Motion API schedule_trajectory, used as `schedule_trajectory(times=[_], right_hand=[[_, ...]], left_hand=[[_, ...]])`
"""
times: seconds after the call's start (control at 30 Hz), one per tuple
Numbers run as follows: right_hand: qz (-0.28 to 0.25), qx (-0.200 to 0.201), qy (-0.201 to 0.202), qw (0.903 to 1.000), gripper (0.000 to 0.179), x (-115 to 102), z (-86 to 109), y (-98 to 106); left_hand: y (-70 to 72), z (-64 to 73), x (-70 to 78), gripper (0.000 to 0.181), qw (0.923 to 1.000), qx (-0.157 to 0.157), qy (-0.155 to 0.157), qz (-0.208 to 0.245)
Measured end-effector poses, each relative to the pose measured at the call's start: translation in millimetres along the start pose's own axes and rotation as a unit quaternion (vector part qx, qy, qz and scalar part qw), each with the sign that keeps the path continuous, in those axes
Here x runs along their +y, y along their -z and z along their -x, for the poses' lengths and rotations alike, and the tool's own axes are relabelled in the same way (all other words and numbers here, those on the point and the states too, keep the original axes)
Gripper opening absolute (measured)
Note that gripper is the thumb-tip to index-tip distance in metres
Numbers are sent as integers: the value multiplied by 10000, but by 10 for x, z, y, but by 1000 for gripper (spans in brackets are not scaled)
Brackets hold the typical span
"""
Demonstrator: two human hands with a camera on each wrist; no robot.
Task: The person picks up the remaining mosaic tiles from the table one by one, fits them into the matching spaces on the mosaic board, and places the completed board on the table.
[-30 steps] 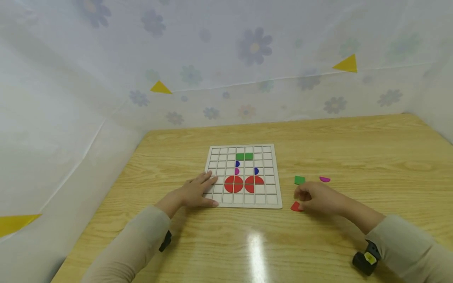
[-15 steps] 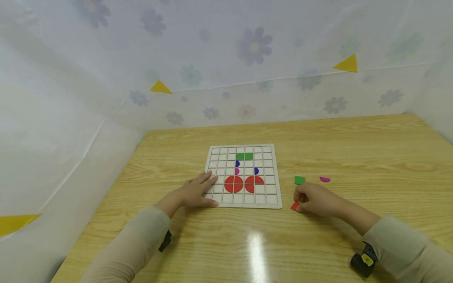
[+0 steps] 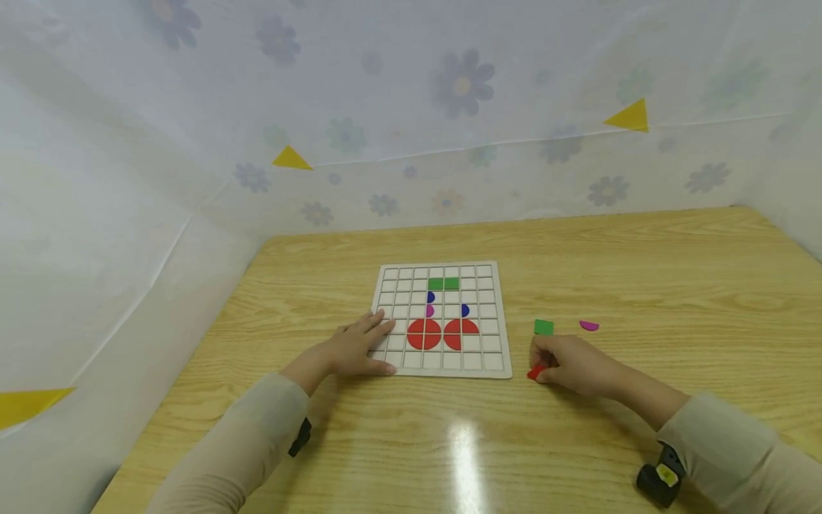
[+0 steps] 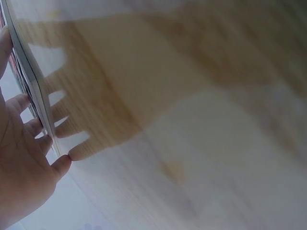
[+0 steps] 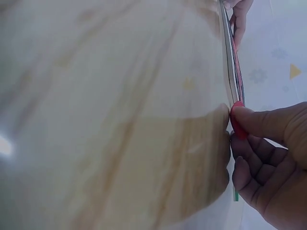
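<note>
My left hand (image 3: 353, 350) rests with spread fingers on the left edge of a white grid board (image 3: 481, 363). My right hand (image 3: 574, 364), beyond the board's right edge, pinches a red quarter-circle tile (image 3: 536, 373). In the right wrist view the thumb lies against the red tile (image 5: 238, 120), which is tilted up from the table; curled fingers partly hide it. On the board, red quarter-circles (image 3: 416, 326) form one whole disc and, beside it, one disc lacking its lower right quarter. Above them sit two green squares (image 3: 436, 284), blue half-circles (image 3: 465, 310) and a magenta one (image 3: 429, 311).
Just beyond the right hand lies a loose green square (image 3: 544, 327), with a magenta half-circle (image 3: 589, 325) to its right. The wooden table (image 3: 385, 442) is bounded by a flower-printed white sheet (image 3: 411, 193) at the back and sides.
The right fingers have drawn in around the red tile and tipped it up, the hand shifting slightly left. My left hand and the board stay where they were.
</note>
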State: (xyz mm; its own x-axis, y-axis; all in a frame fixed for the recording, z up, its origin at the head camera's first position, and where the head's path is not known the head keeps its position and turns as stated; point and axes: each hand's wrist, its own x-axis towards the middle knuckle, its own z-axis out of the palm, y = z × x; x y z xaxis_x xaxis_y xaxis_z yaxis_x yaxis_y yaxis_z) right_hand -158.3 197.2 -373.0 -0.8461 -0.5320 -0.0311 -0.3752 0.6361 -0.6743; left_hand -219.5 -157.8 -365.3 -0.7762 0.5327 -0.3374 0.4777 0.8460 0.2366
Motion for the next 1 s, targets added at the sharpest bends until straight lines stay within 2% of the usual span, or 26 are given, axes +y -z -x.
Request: schedule_trajectory(times=[0.33,0.57,0.83,1.0], right_hand=[[-196,310,-154,9992,14,6,-28,19],[-221,536,109,9983,12,-9,-82,-13],[-563,727,-219,9955,11,-86,-216,-72],[-621,827,-276,9943,9,-157,-328,-94]], left_hand=[[4,-8,9,82,10000,-24,35,11],[15,-4,11,82,9999,-101,97,31],[-18,-27,-25,83,9999,-136,96,-31],[-9,-25,-24,83,9999,-109,82,-34]])
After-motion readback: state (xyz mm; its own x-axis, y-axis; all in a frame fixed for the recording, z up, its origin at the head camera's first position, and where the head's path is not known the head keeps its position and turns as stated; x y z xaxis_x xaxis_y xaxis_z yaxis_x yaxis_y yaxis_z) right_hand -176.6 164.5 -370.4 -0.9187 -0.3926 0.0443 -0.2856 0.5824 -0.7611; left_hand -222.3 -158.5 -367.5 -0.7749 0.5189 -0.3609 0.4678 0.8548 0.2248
